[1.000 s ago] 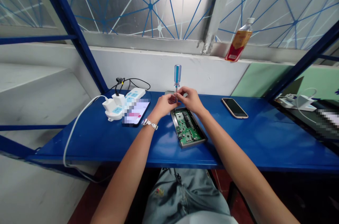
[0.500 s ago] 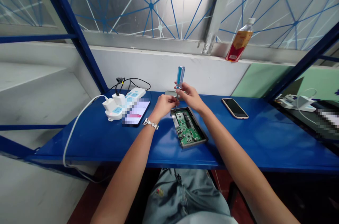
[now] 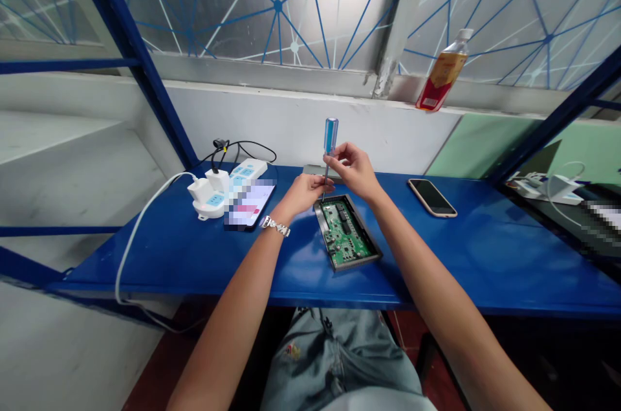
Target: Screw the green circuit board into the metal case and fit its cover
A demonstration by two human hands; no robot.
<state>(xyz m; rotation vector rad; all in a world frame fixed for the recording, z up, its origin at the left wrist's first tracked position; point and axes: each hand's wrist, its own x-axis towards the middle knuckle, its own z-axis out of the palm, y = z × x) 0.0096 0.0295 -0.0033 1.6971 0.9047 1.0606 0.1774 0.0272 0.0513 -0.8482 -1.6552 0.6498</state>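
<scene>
A screwdriver [image 3: 331, 134] with a clear blue handle stands nearly upright, its tip at the far left corner of a green circuit board [image 3: 347, 224]. The board lies in a shallow grey metal case [image 3: 358, 264] on the blue table. My right hand [image 3: 358, 170] is closed, thumb and fingers pinching the screwdriver at the base of its handle. Lower down, my left hand [image 3: 303, 193] has its fingertips closed about the thin shaft, just above the case. What the tip touches is too small to make out.
Behind my hands lies a grey metal piece [image 3: 314, 169], partly hidden. At left are a lit phone [image 3: 257, 200] and a white power strip [image 3: 250, 169] with plugs and cables. A dark-screened phone [image 3: 431, 197] lies at right. A drink bottle [image 3: 444, 74] leans on the window ledge [image 3: 291, 88].
My right hand's fingers have shifted slightly on the screwdriver, with the hand a little higher and further right. My left hand stays at the shaft. The case has hardly moved.
</scene>
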